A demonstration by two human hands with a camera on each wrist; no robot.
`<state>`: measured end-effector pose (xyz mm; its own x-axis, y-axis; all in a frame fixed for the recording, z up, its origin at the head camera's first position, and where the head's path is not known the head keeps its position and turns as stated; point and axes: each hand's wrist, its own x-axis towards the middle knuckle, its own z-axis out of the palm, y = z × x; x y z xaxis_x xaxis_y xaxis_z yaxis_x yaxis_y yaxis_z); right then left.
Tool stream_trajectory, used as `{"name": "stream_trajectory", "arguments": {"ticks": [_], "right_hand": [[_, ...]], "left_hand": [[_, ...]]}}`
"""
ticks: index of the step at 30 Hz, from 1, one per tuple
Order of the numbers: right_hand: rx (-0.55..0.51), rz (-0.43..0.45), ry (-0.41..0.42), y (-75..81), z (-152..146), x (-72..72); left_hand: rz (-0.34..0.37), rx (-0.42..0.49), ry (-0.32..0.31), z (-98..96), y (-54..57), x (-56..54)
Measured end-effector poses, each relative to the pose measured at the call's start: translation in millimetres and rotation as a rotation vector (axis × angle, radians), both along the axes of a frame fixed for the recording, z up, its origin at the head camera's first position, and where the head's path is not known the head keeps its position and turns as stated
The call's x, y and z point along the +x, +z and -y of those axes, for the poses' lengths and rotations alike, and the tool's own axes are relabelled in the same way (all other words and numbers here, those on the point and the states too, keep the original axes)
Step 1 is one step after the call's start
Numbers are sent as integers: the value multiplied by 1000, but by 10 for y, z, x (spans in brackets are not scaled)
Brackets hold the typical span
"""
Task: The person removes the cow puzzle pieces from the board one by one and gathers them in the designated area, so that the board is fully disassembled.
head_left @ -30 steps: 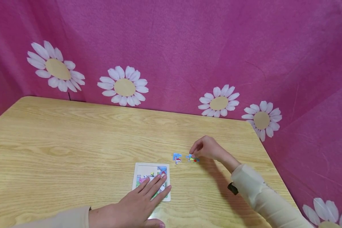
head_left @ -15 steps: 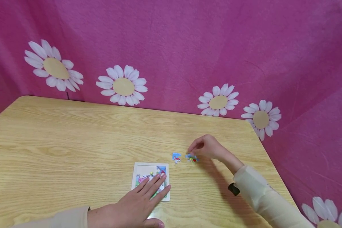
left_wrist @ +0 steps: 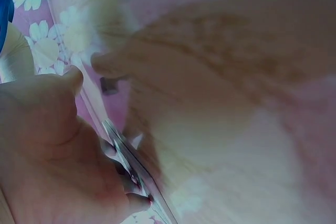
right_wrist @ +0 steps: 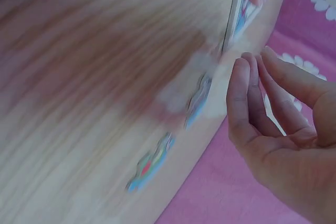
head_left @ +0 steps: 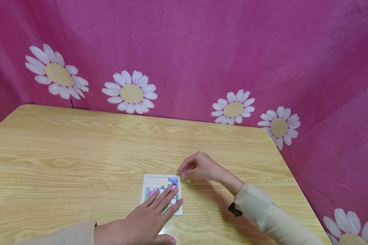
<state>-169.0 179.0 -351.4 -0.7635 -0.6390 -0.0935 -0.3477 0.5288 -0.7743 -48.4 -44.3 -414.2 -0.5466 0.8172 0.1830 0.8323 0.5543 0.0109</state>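
A small white-framed picture puzzle board (head_left: 153,185) lies on the wooden table (head_left: 79,153). My left hand (head_left: 159,206) rests flat on it with straight fingers; in the left wrist view the left hand (left_wrist: 47,145) lies over the board's edge (left_wrist: 128,163). My right hand (head_left: 184,172) hovers at the board's top right corner with loosely bent fingers. The right wrist view shows the right hand (right_wrist: 252,77) holding nothing. There one blue puzzle piece (right_wrist: 198,100) and a second piece (right_wrist: 151,165) lie on the table beside the board (right_wrist: 237,14). The head view hides both pieces under the hand.
A pink cloth with white daisies (head_left: 130,92) hangs behind and to the right of the table. The table's right edge (head_left: 291,177) runs close to my right forearm. Bare wood spreads to the left and behind the board.
My right hand has moved left from the two loose pieces to the board's top right corner and now covers them in the head view. The left hand has stayed on the board.
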Motion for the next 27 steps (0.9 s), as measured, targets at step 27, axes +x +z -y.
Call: {"name": "stream_trajectory", "arguments": {"ticks": [27], "right_hand": [[140, -92, 89, 15, 242, 3]], "left_hand": [[-317, 102, -83, 100, -163, 125]]}}
